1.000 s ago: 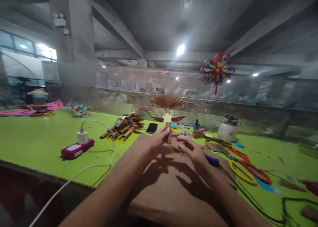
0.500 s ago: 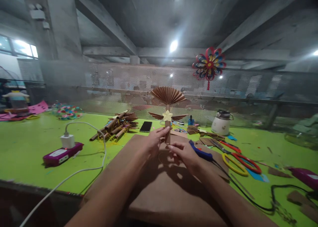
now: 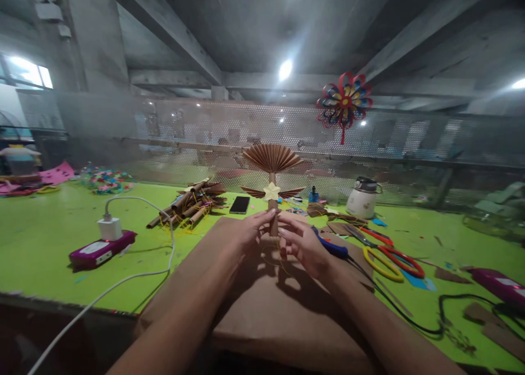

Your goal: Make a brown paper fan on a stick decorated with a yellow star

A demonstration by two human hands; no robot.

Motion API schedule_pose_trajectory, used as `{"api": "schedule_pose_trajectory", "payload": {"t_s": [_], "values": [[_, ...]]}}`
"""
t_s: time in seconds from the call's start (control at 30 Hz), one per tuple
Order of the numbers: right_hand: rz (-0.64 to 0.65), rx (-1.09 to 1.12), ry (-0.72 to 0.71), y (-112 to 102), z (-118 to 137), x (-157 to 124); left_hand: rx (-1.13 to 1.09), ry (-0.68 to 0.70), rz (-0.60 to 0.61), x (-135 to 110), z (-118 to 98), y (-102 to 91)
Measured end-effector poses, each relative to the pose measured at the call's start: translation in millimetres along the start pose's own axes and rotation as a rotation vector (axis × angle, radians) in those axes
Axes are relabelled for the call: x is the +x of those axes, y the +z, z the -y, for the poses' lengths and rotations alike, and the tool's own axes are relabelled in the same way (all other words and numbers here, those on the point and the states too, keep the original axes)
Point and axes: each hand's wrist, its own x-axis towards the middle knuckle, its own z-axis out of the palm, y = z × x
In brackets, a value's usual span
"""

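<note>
Upright over the board stands a brown paper figure (image 3: 273,223), a rolled tube with a pleated fan on top, two pleated wings and a pale yellow star (image 3: 271,191). My left hand (image 3: 255,228) grips the tube from the left, thumb and fingers closed near its lower half. On the other side, my right hand (image 3: 301,244) has its fingers bent against the tube's lower right side. A thin yellow thread (image 3: 268,260) loops below the tube's bottom end. Beneath both hands lies a brown paper-covered board (image 3: 241,323).
Right of my hands are a blue-handled tool (image 3: 332,245) with a black cord, red scissors (image 3: 402,261) and yellow scissors (image 3: 383,264). Paper rolls (image 3: 191,205), a phone (image 3: 240,204) and a white flask (image 3: 362,197) stand farther back. A charger cable (image 3: 170,249) runs along the left.
My right hand's fingers have risen from the tube's bottom end to its lower right side. My left hand keeps its hold. The view has shifted slightly.
</note>
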Motion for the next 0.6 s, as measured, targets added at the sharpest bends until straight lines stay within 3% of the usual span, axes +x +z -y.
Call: {"api": "schedule_pose_trajectory", "payload": {"t_s": [0.07, 0.17, 0.23, 0.37, 0.5, 0.6], "values": [[-0.021, -0.012, 0.031, 1.9, -4.4, 1.2, 0.014, -0.014, 0.022, 1.8, 3.4, -0.8], [-0.199, -0.154, -0.025, 3.0, -11.1, 3.8, 0.008, -0.005, 0.032, 4.2, 8.5, -1.7], [-0.250, -0.222, -0.043, 3.8, -13.2, 4.4, 0.003, 0.016, 0.024, 4.3, 11.2, -1.1], [-0.172, -0.162, -0.006, 5.2, -10.4, 1.6, -0.025, -0.002, 0.065, 1.8, 13.1, 2.3], [0.042, 0.006, 0.103, 3.2, -8.4, -2.1, -0.045, -0.030, 0.047, 0.6, 10.9, 3.8], [0.065, 0.001, 0.130, -0.1, -12.2, -1.6, -0.059, -0.044, 0.020, 2.3, 10.6, 2.0]]}}
